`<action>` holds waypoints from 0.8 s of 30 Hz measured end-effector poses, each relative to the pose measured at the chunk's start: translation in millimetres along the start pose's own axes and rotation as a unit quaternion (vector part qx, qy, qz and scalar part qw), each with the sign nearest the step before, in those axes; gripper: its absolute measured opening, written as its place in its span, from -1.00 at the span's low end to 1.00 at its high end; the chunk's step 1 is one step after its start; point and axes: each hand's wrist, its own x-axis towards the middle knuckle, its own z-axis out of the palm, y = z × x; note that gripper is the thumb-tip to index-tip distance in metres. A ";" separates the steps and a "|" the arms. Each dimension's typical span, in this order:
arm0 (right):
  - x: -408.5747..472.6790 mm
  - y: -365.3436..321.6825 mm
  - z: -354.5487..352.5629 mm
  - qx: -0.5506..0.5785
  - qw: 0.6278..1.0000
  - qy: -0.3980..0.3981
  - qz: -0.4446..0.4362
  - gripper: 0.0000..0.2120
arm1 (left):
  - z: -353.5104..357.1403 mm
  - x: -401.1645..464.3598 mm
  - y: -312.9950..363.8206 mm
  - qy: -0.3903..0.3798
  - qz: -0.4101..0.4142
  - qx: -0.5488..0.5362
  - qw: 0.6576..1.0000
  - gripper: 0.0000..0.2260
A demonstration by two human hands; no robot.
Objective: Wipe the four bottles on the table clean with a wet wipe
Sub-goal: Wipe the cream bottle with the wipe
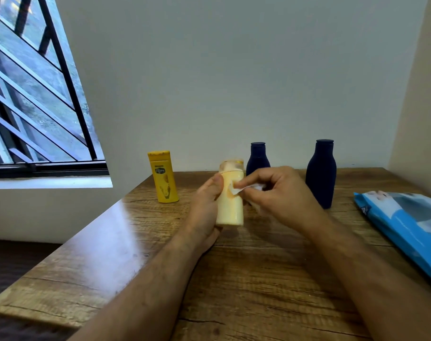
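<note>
My left hand (204,207) grips a pale yellow bottle (230,207) upright, just above the wooden table (258,279). My right hand (278,190) pinches a white wet wipe (244,189) and presses it against the bottle's upper right side. A darker yellow bottle (163,177) stands at the back left. Two dark blue bottles stand near the wall: the smaller one (257,157) is partly hidden behind my hands, the larger one (321,173) is to the right.
A blue pack of wet wipes (406,225) lies at the table's right edge. A barred window (37,94) is on the left wall. The table's left edge drops to a dark floor.
</note>
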 end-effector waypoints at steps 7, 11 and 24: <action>-0.2 -1.4 4.0 -0.025 0.998 -0.049 0.010 -0.87 | -0.7 -0.6 1.5 0.021 -0.012 0.029 0.999 -0.58; 3.5 1.9 2.5 -0.002 0.995 0.094 0.013 -0.87 | 6.3 -10.5 -0.8 -0.099 -0.055 0.054 0.992 -0.32; 0.1 -2.4 9.1 0.084 0.996 -0.003 0.032 -0.87 | 7.3 -17.4 9.4 -0.129 -0.090 -0.073 0.985 -0.33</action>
